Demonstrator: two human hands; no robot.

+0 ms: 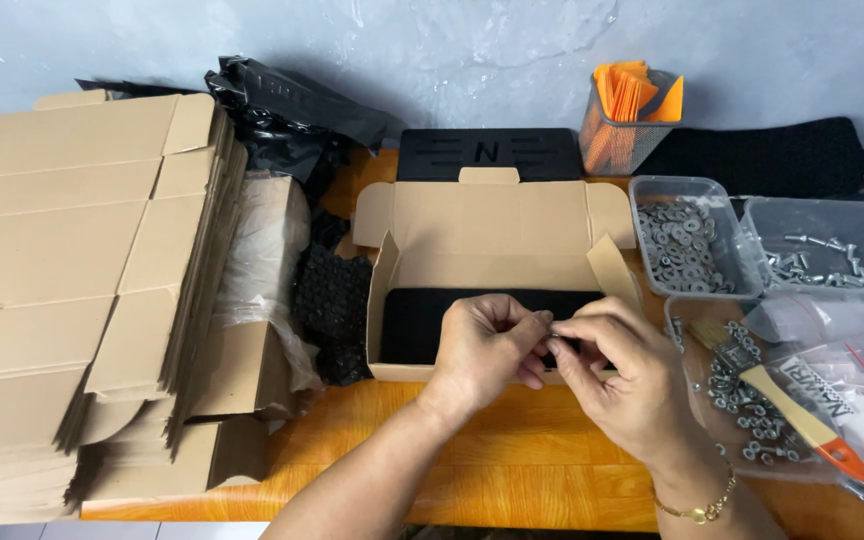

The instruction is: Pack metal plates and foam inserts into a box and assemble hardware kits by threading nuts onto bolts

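Two hands, left hand (487,345) and right hand (617,375), pinching one small metal piece (553,320) between their grips, open cardboard box (492,235) at twelve o'clock, flat cartons (72,260) stacked at nine.

Soft, even daylight is falling from above; the picture is looking sharp, with mild glare shining on the orange wooden desk (512,455).

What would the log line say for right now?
left hand: pinching small metal part | right hand: pinching same part | over open box | washers tub right
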